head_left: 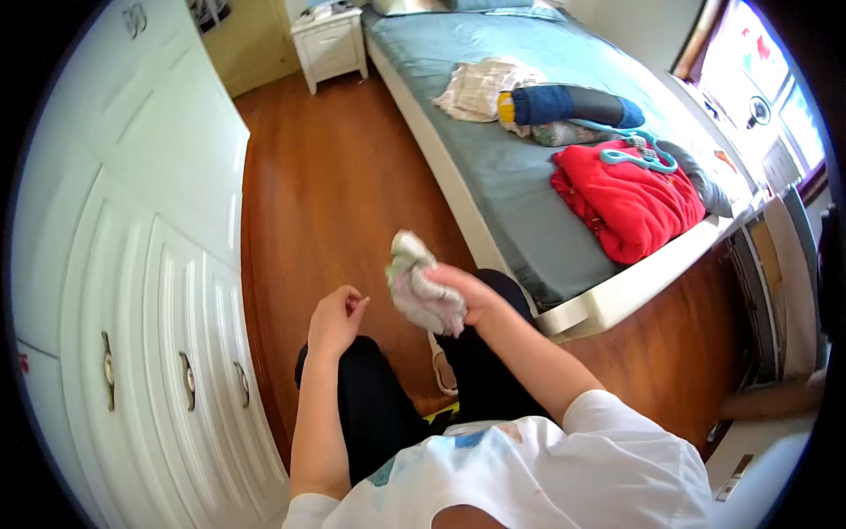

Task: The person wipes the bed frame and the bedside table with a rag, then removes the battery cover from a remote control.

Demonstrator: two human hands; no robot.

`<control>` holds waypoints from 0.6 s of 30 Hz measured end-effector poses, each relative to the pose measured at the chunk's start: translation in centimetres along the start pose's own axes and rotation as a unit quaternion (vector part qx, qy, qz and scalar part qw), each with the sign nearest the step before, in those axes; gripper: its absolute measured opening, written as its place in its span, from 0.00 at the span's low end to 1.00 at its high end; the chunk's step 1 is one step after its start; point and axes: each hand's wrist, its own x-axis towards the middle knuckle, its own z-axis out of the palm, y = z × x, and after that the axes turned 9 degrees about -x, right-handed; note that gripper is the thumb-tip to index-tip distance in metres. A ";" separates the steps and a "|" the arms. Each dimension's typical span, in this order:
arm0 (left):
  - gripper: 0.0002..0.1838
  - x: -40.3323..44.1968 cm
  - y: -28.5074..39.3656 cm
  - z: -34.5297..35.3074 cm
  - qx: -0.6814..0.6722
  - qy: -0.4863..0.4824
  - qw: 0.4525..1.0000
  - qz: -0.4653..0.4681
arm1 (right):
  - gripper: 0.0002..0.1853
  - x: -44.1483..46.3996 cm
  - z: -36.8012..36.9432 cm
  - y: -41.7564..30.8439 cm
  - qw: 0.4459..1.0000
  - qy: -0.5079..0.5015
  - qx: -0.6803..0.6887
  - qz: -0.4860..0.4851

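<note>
In my right hand (pixel 467 295) is a bunched whitish cloth (pixel 421 295) with greenish and pinkish patches, held above the floor between my knees and the bed. Folds hide what kind of cloth piece it is. My left hand (pixel 337 319) hovers over my left knee, apart from the cloth. Its fingers are curled in, and nothing shows in them.
The bed (pixel 529 238) on the right bears a folded red garment (pixel 626 198), a blue rolled item (pixel 573 106), light blue loops (pixel 639 157) and a cream cloth (pixel 485 86). White cupboards (pixel 141 247) line the left. A nightstand (pixel 330 48) stands at the back.
</note>
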 end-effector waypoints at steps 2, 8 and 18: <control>0.10 0.6 -0.9 0.8 -0.004 0.034 0.998 0.043 | 0.23 -0.3 0.3 1.2 0.999 0.037 -0.026 0.014; 0.10 1.3 -0.4 0.8 -0.028 -0.011 0.999 -0.021 | 0.21 -0.1 0.6 1.1 0.999 0.010 -0.041 0.010; 0.09 0.8 -1.1 0.1 0.025 0.023 0.999 -0.008 | 0.23 1.9 -0.1 2.2 0.993 0.050 -0.105 0.023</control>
